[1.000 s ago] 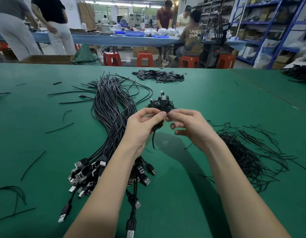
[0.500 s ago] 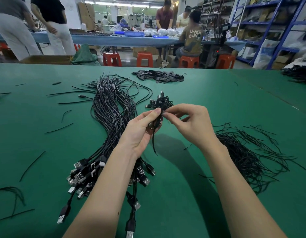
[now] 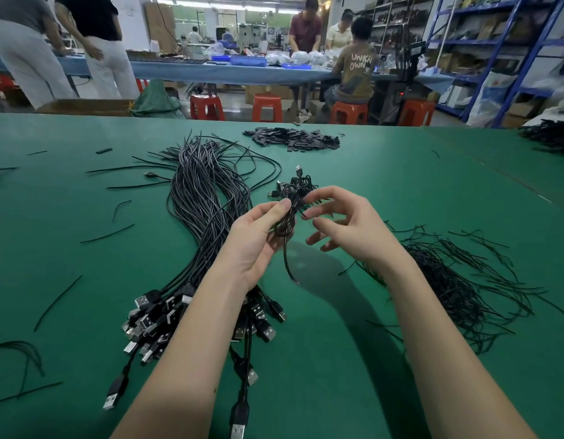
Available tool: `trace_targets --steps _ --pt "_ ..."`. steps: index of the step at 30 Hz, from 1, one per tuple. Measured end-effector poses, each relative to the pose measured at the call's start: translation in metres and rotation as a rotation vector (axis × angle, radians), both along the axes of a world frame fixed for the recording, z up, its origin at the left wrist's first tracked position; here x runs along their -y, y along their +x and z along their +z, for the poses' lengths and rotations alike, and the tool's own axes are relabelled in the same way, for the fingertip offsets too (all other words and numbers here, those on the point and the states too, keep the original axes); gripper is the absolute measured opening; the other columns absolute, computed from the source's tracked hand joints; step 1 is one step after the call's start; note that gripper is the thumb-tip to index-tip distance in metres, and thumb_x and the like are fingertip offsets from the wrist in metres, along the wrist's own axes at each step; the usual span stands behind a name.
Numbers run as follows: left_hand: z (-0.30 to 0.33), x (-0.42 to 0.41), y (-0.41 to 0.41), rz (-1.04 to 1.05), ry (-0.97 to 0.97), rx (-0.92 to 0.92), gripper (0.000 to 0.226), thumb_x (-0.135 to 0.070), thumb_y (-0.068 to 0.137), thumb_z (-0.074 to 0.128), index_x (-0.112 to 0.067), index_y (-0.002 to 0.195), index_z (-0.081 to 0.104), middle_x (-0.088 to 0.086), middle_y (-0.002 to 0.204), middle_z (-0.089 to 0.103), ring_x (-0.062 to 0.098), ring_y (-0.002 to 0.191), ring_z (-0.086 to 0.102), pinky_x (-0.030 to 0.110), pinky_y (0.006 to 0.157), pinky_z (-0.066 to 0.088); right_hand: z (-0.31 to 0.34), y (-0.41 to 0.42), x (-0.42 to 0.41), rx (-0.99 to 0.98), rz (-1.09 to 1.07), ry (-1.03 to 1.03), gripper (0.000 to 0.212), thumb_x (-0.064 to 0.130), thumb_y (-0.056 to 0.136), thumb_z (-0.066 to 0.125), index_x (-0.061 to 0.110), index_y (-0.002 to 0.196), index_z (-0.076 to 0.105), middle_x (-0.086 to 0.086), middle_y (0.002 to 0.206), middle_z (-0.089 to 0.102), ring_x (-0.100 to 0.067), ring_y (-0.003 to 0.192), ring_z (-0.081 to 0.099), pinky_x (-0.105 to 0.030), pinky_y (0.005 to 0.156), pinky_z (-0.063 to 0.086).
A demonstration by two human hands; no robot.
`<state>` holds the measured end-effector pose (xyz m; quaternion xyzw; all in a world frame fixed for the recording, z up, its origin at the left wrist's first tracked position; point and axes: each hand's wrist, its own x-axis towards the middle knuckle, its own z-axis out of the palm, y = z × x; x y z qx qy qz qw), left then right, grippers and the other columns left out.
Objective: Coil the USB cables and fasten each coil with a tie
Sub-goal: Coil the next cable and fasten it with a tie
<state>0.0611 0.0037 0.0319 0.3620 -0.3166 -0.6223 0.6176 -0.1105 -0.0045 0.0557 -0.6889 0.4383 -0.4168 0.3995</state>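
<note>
Head view: left hand (image 3: 258, 236) grips small black coiled USB cable (image 3: 285, 224); right hand (image 3: 347, 228), at 3 o'clock, has just let go, fingers spread — tie apparently on.

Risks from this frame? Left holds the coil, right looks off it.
1. Only the left hand pinches the coil; the right hand is open beside it, so the loops may spring loose.
2. A loose tail hangs below the coil and may snag or stay outside the tie.
3. Finished coils lie right behind the hands; a slip could tangle this coil with them.
</note>
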Motion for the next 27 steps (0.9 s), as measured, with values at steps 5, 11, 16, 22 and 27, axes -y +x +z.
trace_targets --steps 5,11,16,22,27 --pt "-0.003 0.001 0.0 -0.002 0.026 0.025 0.007 -0.013 0.089 0.071 -0.01 0.094 0.068 0.003 0.076 0.069 0.012 0.066 0.062 0.023 0.062 0.053 -0.007 0.001 0.002 -0.239 -0.061 -0.381 0.023 0.022 0.085 0.081 0.032 0.104 0.072 0.015 0.102 0.073 -0.013 0.061 0.07 -0.035 0.069 0.06" --pt "-0.004 0.001 0.0 -0.014 0.048 0.033 0.015 -0.013 0.089 0.072 -0.004 0.1 0.069 0.005 0.078 0.071 0.01 0.064 0.063 0.019 0.061 0.055 -0.016 0.003 0.006 -0.252 -0.141 -0.537 0.007 0.035 0.084 0.082 0.033 0.09 0.079 0.02 0.086 0.071 -0.012 0.056 0.068 -0.039 0.06 0.055" --pt "-0.005 0.0 -0.002 0.019 -0.051 0.03 0.013 -0.004 0.081 0.074 -0.006 0.093 0.067 0.003 0.078 0.073 0.011 0.07 0.068 0.017 0.07 0.056 -0.013 0.007 0.004 0.104 -0.115 -0.001 0.008 0.029 0.081 0.085 0.022 0.079 0.081 0.006 0.075 0.076 -0.01 0.057 0.071 -0.015 0.051 0.047" --pt "-0.005 0.0 -0.009 0.15 -0.214 0.191 0.014 -0.001 0.081 0.076 -0.01 0.089 0.07 0.002 0.08 0.074 0.014 0.077 0.069 0.022 0.077 0.056 -0.014 0.016 0.003 0.655 0.043 0.746 0.009 0.025 0.076 0.082 0.018 0.075 0.077 0.005 0.075 0.073 -0.002 0.051 0.064 -0.01 0.043 0.046" --pt "-0.005 0.005 0.002 0.12 -0.074 -0.012 0.01 -0.001 0.084 0.073 -0.01 0.086 0.068 -0.001 0.074 0.072 0.01 0.066 0.066 0.018 0.068 0.056 -0.014 0.006 0.007 -0.087 -0.097 -0.313 0.028 0.021 0.082 0.084 0.028 0.106 0.072 0.014 0.103 0.073 -0.008 0.078 0.073 -0.024 0.065 0.057"
